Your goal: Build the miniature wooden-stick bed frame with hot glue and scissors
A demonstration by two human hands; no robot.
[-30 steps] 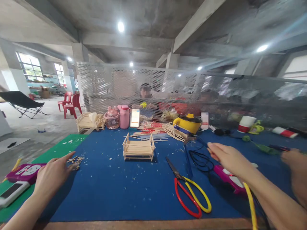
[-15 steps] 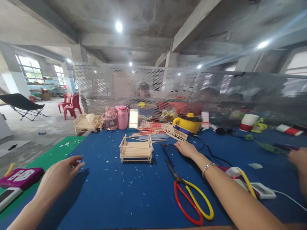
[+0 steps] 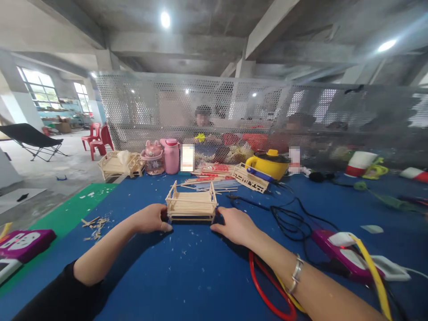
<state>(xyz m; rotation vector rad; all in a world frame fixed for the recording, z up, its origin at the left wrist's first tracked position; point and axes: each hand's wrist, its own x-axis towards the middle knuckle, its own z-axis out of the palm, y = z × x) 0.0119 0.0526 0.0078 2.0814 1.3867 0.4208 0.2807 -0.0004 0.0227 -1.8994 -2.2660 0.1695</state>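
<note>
A miniature bed-like frame of pale wooden sticks (image 3: pixel 191 206) stands upright on the blue tabletop (image 3: pixel 187 276). My left hand (image 3: pixel 152 218) is closed at its left end, thumb in front and fingers tucked behind the corner. At the opposite end my right hand (image 3: pixel 236 225), below a silver bracelet, grips the lower right corner. Under my right forearm lie large scissors, with the red handle (image 3: pixel 264 290) showing and the blades hidden. A small heap of wood scraps (image 3: pixel 96 227) lies to the left of my left arm.
Behind the frame are loose sticks (image 3: pixel 214 171), another stick model (image 3: pixel 250 177) and a yellow pot (image 3: pixel 269 165). A pink thermos (image 3: pixel 171 156) stands back left. Black cable (image 3: pixel 290 220) and a purple power strip (image 3: pixel 344 254) lie right. A perforated metal screen (image 3: pixel 150 111) spans the back, people beyond.
My left hand has moved right from the wood scraps to the stick frame's left end. My right hand has come left from beside the scissor tips to the frame's right end.
</note>
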